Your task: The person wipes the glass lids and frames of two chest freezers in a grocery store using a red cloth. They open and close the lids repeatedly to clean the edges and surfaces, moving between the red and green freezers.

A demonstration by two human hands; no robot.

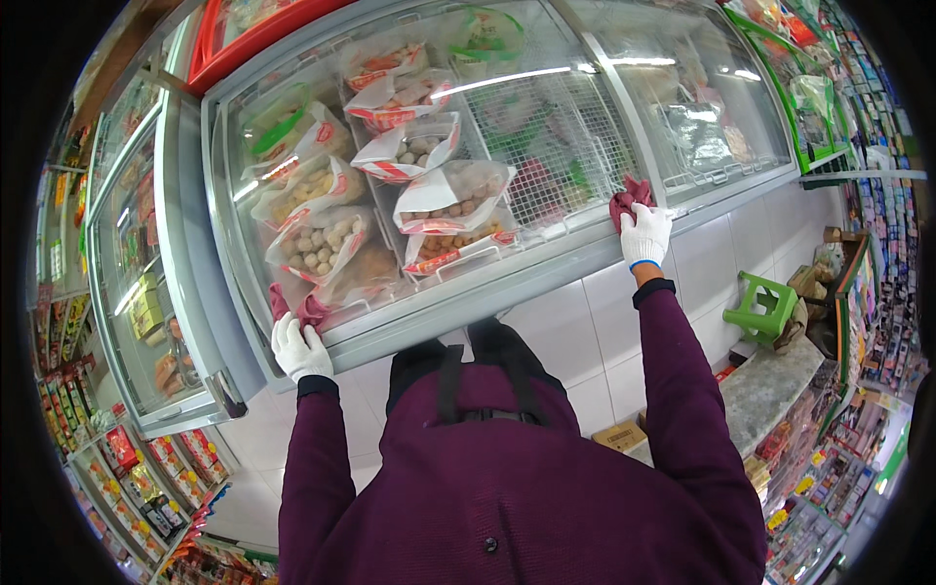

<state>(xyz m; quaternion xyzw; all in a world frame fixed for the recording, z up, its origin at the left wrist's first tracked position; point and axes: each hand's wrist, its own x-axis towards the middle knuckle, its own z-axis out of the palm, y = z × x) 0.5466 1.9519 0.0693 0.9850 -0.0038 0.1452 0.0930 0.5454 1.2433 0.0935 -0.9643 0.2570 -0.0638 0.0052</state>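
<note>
A chest freezer with a glass top (556, 146) and a grey frame lies before me. Through the glass show open bags of frozen balls (322, 245), more bags in the middle and a wire mesh basket (556, 157). My left hand (301, 351), in a white knit glove, presses a dark pink cloth (311, 311) at the near left corner of the glass. My right hand (646, 232), gloved alike, holds another dark pink cloth (630, 201) at the near edge, beside the divider between the panes.
A second glass-topped freezer (157, 292) stands at the left, near shelves of packaged goods (131, 482). On the right are a green plastic stool (762, 306), a grey stone-like ledge (775, 391) and crowded shelves. A cardboard box (619, 436) sits on the tiled floor.
</note>
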